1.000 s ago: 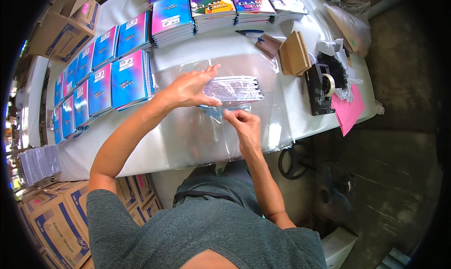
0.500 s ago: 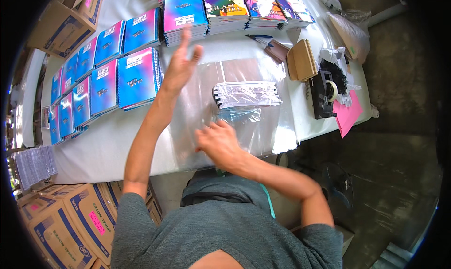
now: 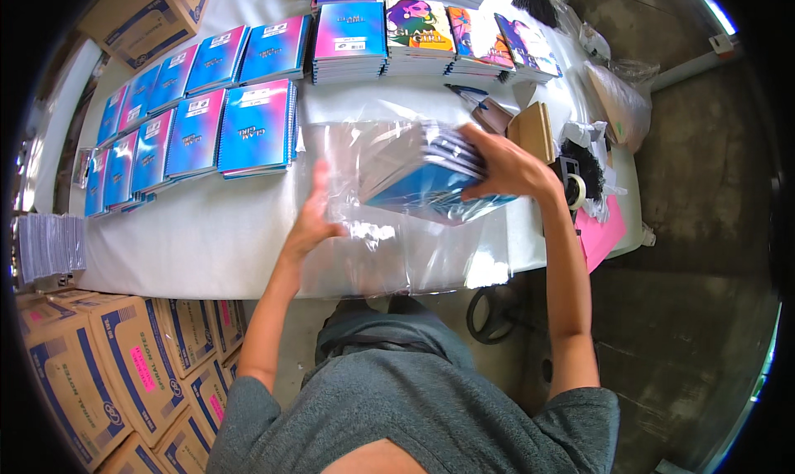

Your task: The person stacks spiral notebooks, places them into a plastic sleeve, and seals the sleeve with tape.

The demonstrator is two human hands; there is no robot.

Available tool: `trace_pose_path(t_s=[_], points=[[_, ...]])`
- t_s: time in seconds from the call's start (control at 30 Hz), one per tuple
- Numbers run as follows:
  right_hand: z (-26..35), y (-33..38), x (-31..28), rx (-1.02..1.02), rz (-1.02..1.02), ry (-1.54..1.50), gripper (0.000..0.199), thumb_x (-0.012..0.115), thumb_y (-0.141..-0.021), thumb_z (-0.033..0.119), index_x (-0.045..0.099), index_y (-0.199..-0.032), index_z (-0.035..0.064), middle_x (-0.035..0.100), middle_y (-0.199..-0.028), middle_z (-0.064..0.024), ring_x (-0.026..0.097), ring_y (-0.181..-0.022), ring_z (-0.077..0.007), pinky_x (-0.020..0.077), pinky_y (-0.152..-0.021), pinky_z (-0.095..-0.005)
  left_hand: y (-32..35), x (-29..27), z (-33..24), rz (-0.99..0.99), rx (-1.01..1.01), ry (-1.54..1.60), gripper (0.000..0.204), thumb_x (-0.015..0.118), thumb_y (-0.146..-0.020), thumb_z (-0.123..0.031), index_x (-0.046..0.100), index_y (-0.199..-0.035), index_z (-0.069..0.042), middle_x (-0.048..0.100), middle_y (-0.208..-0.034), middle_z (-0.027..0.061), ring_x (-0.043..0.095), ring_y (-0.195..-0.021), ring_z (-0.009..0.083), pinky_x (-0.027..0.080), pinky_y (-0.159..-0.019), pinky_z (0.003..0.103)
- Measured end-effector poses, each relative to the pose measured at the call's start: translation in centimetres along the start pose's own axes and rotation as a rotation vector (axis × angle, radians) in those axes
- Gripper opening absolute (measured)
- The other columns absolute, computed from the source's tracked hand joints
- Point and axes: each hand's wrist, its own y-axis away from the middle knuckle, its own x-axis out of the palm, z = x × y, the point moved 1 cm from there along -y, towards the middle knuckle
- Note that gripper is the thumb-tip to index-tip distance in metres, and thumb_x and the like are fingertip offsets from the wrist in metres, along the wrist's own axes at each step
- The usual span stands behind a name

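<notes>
A stack of blue spiral notebooks [image 3: 439, 184] in clear plastic is tilted up over the middle of the table, smeared by motion. My right hand [image 3: 507, 168] grips it at its right end, thumb on the near side and fingers over the far edge. To its left, my left hand [image 3: 308, 221] is open, with fingers stretched and thumb apart, and holds nothing. Beneath both hands lie clear plastic sheets [image 3: 373, 263] reaching to the table's near edge; glare blurs their outlines.
Rows of blue-pink notebooks [image 3: 195, 133] stand on the left of the white table [image 3: 199, 246]. Notebook piles [image 3: 418, 27] line the back. A tape dispenser [image 3: 571, 180], pink paper [image 3: 598, 234] and brown card [image 3: 530, 130] lie right. Cartons [image 3: 137, 366] are stacked below left.
My right hand has moved from the near side to the stack's right end and grasped it. The stack is now tilted up, showing blue. My left hand has come back toward me.
</notes>
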Motion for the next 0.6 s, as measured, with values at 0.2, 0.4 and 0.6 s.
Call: trace_pose_path(t_s=[0.2, 0.4, 0.6], points=[[-11.5, 4.9, 11.6, 0.181, -0.388, -0.85, 0.104, 0.095, -0.05, 0.018, 0.038, -0.137, 0.0082, 0.052, -0.13, -0.0059, 0.05, -0.116, -0.0194, 0.0408, -0.103, -0.0352, -9.5, 10.9, -5.9, 0.288, 0.04, 0.104, 0.116, 0.091, -0.053, -0.013, 0.026, -0.148, -0.006, 0.042, -0.146, 0.0067, 0.044, -0.13, 0.02, 0.035, -0.11, 0.032], [-12.6, 4.9, 13.3, -0.042, -0.434, -0.754, 0.111, 0.094, -0.051, 0.03, 0.032, -0.14, 0.0094, 0.042, -0.141, -0.0099, 0.042, -0.127, -0.0233, 0.034, -0.108, -0.0384, -8.4, 10.2, -2.0, 0.302, 0.101, -0.121, 0.117, 0.09, -0.057, -0.031, 0.023, -0.15, -0.009, 0.03, -0.153, 0.0078, 0.036, -0.137, 0.0239, 0.024, -0.116, 0.039], [-1.2, 7.5, 0.7, -0.214, -0.441, 0.006, 0.093, 0.086, -0.061, 0.031, 0.037, -0.139, 0.0121, 0.052, -0.13, -0.0161, 0.045, -0.126, -0.0309, 0.0314, -0.108, -0.0457, -9.9, 11.2, -11.6, 0.155, 0.177, -0.039, 0.123, 0.084, -0.055, -0.056, 0.021, -0.151, -0.01, 0.027, -0.154, 0.0141, 0.023, -0.143, 0.0286, 0.018, -0.116, 0.045]])
